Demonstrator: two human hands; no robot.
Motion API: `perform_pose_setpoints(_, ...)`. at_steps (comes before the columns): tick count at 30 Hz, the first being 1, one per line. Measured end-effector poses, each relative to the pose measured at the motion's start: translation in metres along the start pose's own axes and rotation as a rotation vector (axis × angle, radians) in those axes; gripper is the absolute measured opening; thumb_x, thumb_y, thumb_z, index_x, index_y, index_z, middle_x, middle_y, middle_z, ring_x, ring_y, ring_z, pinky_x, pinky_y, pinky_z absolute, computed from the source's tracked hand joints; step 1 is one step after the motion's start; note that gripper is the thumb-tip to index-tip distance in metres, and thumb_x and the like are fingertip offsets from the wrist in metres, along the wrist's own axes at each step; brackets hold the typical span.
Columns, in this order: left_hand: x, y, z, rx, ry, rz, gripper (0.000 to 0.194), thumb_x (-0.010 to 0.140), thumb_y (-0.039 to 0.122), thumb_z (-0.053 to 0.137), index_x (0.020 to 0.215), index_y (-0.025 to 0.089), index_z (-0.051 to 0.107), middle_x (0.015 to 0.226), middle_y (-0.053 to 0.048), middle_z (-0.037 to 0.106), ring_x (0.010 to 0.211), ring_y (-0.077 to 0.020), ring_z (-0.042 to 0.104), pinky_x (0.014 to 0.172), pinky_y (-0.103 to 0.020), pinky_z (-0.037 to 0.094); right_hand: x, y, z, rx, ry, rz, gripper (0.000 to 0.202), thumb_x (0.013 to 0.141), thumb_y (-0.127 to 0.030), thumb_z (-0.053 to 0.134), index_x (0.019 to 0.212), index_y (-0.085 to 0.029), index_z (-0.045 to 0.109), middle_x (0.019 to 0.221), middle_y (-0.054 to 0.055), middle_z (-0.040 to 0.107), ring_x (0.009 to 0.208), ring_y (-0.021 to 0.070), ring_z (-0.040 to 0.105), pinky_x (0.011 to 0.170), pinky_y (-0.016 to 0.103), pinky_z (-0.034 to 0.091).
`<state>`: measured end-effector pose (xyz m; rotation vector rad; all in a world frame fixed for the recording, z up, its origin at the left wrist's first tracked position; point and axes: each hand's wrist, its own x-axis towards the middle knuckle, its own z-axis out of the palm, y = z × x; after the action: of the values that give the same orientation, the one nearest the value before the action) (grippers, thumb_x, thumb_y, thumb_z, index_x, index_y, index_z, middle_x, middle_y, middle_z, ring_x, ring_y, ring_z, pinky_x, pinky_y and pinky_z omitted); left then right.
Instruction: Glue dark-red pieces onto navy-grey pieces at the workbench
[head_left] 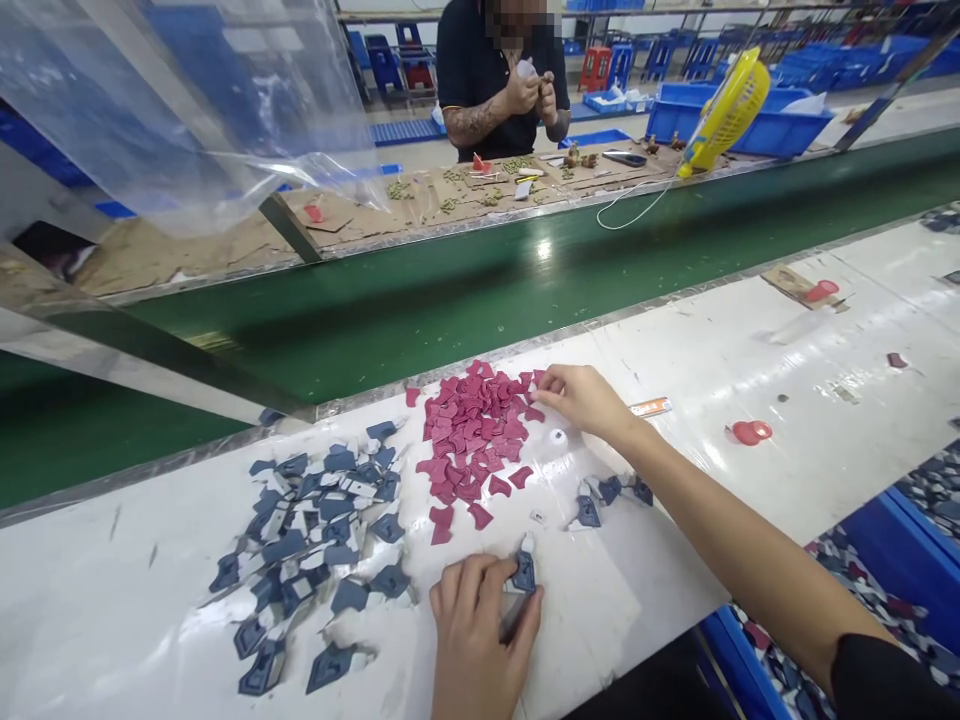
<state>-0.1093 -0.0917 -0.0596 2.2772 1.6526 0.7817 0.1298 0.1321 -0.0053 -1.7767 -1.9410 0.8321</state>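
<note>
place: factory workshop, assembly-line kind | long green belt (450, 300) between white worktop (697, 500) and cardboard-covered bench (225, 245) | heaps of alike maroon pieces (472, 425) and blue-grey pieces (337, 508) on the worktop | blue crate (892, 555) beside small loose parts (862, 600) | co-worker (480, 75) handling an item across the belt | blue tub (784, 138) and plastic stools (595, 68) on the far side

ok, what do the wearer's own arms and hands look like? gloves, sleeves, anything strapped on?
No gloves, watch or cables visible. The right hand and right forearm are bare, with a plain black sleeve above. The left hand is bare too; its sleeve is out of frame.
</note>
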Motion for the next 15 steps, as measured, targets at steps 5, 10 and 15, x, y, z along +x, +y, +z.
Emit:
perform_pose_setpoints(5, 0.002, 0.003, 0.002, -0.009, 0.004, -0.007, 0.011, 0.1, 0.029, 0.07, 0.11, 0.026, 0.066, 0.102, -0.004, 0.072, 0.096, -0.0256, 0.065, 0.083, -0.04, 0.048, 0.016, 0.002, -0.004, -0.076, 0.123, 0.042, 0.015, 0.097, -0.03, 0.08, 0.088, -0.02, 0.074, 0.089, 0.008, 0.079, 0.085, 0.025, 0.071, 0.072, 0.031, 0.045)
perform_pose_setpoints(10, 0.009, 0.006, 0.0, -0.002, -0.028, -0.004, 0.012, 0.103, 0.032, 0.068, 0.113, 0.025, 0.067, 0.105, -0.005, 0.071, 0.099, -0.0265, 0.062, 0.086, -0.041, 0.044, 0.025, -0.002, 0.003, -0.001, 0.102, 0.052, 0.017, 0.088, -0.014, 0.084, 0.078, -0.019, 0.071, 0.077, 0.004, 0.076, 0.075, 0.0201, 0.069, 0.07, 0.028, 0.046)
perform_pose_setpoints(15, 0.02, 0.017, -0.001, 0.066, -0.059, -0.04, 0.017, 0.107, 0.036, 0.064, 0.117, 0.022, 0.065, 0.11, -0.008, 0.069, 0.106, -0.0283, 0.057, 0.092, -0.041, 0.04, -0.013, 0.012, -0.031, 0.112, 0.193, 0.068, 0.021, 0.092, -0.034, 0.086, 0.084, -0.018, 0.075, 0.09, 0.005, 0.078, 0.08, 0.019, 0.068, 0.075, 0.029, 0.05)
